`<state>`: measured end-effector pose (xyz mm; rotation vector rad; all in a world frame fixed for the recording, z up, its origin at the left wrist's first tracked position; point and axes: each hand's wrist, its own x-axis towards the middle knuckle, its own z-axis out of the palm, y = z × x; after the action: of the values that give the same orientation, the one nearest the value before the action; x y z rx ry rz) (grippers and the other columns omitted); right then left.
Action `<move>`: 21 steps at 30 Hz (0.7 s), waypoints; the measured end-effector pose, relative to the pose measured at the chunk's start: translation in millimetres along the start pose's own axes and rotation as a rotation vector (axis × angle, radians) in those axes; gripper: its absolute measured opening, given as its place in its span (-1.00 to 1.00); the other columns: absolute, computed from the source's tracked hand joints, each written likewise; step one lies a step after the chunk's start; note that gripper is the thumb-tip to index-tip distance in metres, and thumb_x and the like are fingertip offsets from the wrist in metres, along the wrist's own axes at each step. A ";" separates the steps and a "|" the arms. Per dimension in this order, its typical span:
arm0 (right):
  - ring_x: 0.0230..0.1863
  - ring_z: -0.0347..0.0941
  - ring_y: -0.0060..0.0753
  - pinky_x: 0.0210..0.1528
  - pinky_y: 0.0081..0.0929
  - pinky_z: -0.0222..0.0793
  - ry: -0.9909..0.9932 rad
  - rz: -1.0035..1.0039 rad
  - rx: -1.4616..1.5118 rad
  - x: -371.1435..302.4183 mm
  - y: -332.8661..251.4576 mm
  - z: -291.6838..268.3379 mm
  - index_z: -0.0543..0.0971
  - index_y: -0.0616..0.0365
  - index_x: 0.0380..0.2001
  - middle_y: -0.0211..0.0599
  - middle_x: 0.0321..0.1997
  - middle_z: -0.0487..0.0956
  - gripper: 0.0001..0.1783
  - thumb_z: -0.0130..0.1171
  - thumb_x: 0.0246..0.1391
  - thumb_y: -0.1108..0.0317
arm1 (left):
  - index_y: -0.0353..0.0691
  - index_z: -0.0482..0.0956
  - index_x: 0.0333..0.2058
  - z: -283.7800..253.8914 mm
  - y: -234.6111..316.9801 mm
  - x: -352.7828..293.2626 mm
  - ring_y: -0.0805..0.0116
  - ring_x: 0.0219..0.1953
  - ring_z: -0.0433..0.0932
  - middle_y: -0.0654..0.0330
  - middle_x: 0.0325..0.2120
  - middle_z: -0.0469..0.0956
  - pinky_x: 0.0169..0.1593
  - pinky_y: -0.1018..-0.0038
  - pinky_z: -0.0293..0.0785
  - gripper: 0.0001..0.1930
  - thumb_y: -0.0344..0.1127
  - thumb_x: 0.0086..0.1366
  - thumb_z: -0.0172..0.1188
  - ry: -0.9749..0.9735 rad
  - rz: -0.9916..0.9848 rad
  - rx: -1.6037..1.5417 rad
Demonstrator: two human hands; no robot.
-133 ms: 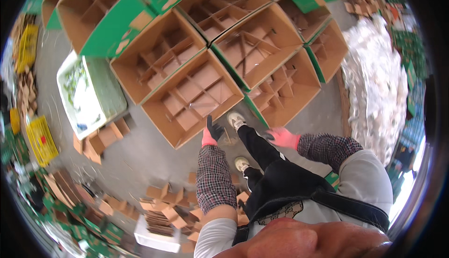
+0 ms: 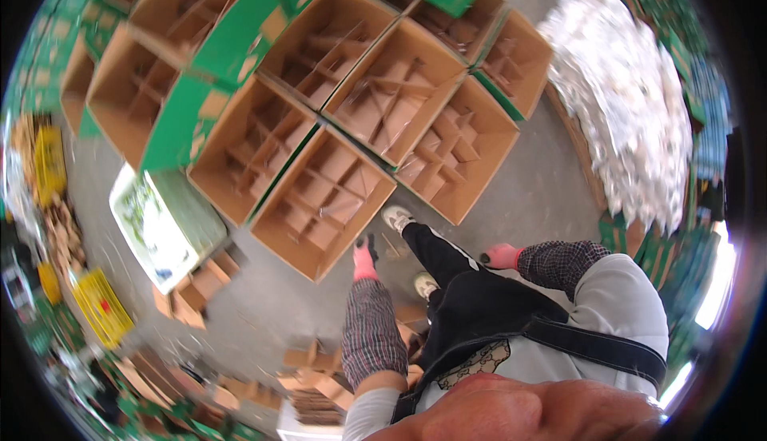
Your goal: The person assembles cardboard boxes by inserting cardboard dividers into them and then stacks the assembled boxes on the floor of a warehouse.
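My left hand, in a pink glove with dark fingertips, hangs beside the near corner of an open cardboard box. Its fingers look apart and I see nothing in them. Crossed cardboard dividers and clear plastic line that box. My right hand, gloved alike, is by my right thigh, apart from the boxes. Its dark fingers are blurred and partly turned from view. The nearest box on its side is another divided cardboard box, just beyond my foot.
More open boxes with green outer sides stand packed together ahead. At left are a pale tub with green leaves and a yellow crate. White plastic-wrapped goods lie at right. Loose cardboard dividers are heaped near my left arm.
The whole view has turned and shifted, moving the boxes in the picture. My right hand has come back closer to my thigh, and its fingers look more curled. My left hand remains by the box corner.
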<state>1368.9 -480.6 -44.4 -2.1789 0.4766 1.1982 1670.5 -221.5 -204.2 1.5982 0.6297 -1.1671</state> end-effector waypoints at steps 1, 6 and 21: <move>-0.21 0.43 -0.11 -0.15 -0.25 0.34 -0.050 0.175 0.058 -35.2 29.8 36.9 0.51 0.08 -0.34 -0.13 -0.31 0.52 -0.66 -0.03 -0.12 0.10 | -0.21 0.39 -0.10 35.3 -9.4 -39.1 0.40 -0.68 0.36 0.20 -0.61 0.46 -0.59 0.48 0.32 -0.55 -0.06 0.11 0.10 -0.019 0.066 0.254; -0.20 0.44 -0.11 -0.14 -0.24 0.34 0.244 0.544 0.427 -134.6 52.5 140.8 0.52 0.04 -0.34 -0.18 -0.28 0.53 -0.64 0.03 -0.19 0.08 | -0.26 0.46 -0.16 89.7 -24.4 -193.3 0.38 -0.46 0.52 0.15 -0.43 0.54 -0.38 0.46 0.50 -0.64 -0.14 0.15 0.08 -0.539 -0.166 0.144; -0.26 0.42 0.01 -0.21 -0.17 0.31 1.032 0.930 1.429 -300.7 -33.0 578.8 0.55 0.16 -0.41 0.06 -0.37 0.51 -0.58 0.05 -0.24 0.03 | -0.21 0.37 -0.12 241.1 -161.2 -415.4 0.22 -0.30 0.45 0.07 -0.29 0.46 -0.27 0.35 0.43 -0.62 -0.09 0.18 0.01 -1.367 0.428 1.924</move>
<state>862.3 -69.5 -16.8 -0.9886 2.0754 -0.2578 1280.6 -328.4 101.2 1.3579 -2.1598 -2.1335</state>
